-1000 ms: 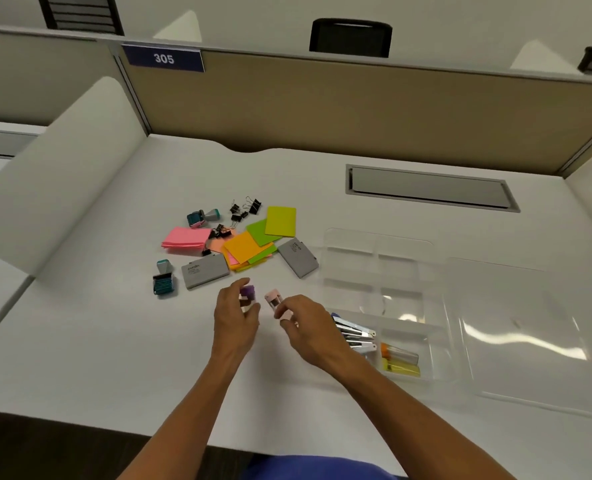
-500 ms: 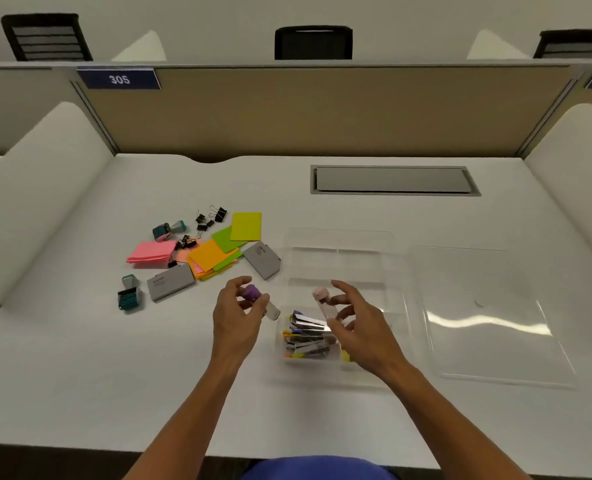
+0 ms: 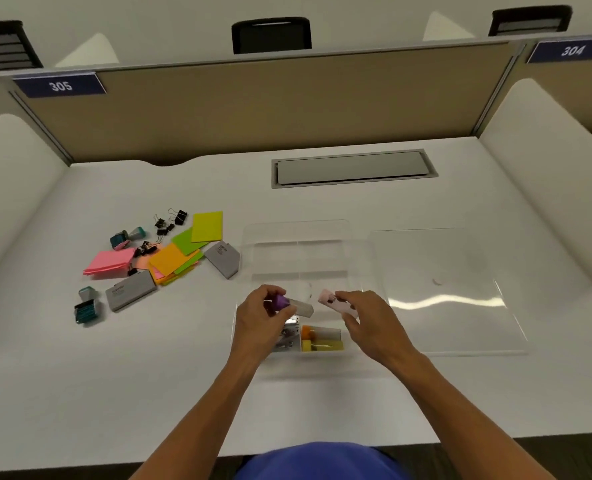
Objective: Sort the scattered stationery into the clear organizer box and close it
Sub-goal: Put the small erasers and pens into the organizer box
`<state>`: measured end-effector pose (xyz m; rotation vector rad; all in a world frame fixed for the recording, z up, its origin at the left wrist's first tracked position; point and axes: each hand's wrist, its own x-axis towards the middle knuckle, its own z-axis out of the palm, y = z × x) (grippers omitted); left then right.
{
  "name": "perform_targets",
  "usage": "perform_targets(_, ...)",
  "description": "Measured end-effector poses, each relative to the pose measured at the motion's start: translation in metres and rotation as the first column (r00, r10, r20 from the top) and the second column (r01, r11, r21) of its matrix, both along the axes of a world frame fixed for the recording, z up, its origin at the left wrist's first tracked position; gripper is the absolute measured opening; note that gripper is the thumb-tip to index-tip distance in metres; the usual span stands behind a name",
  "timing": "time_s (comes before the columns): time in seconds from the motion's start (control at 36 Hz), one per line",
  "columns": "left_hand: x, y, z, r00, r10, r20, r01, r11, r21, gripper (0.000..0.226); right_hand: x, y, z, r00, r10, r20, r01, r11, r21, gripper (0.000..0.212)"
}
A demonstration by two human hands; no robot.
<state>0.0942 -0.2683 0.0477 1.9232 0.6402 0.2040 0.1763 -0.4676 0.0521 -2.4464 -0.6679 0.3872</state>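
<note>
The clear organizer box (image 3: 296, 230) lies open on the white desk, its lid (image 3: 440, 289) flat beside it on the right. My left hand (image 3: 260, 315) holds a small purple-capped item (image 3: 293, 304) over the box's near compartments. My right hand (image 3: 367, 318) grips a small pink-capped item (image 3: 334, 301) just to its right, also above the box. In the near compartments lie orange (image 3: 319, 331) and yellow (image 3: 320, 346) capped items and some metal clips (image 3: 287, 336). Scattered at left are sticky notes (image 3: 178, 252), black binder clips (image 3: 170, 223), grey staple boxes (image 3: 223, 258) and teal stamps (image 3: 86, 306).
A grey cable hatch (image 3: 353, 167) is set in the desk behind the box. White side dividers (image 3: 544, 161) flank the desk and a tan partition (image 3: 270, 102) closes the back. Pink notes (image 3: 109, 262) lie at the far left of the pile.
Both hands have carried their small capped items rightward from the bare desk to above the box's near compartments. The camera view has shifted right.
</note>
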Motion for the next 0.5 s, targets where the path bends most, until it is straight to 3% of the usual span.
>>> perform_targets(0.17, 0.011, -0.021, -0.014, 0.990, -0.071, -0.119, 0.096, 0.971, 0.217, 0.030, 0.008, -0.006, -0.002, 0.998, -0.025, 0.051, 0.026, 1.000, -0.014, 0.042)
perform_targets(0.5, 0.031, -0.035, -0.024, 0.950, -0.103, -0.293, 0.206, 0.916, 0.344, 0.028, 0.012, -0.017, 0.000, 0.997, -0.042, 0.062, 0.040, 0.999, 0.030, 0.042)
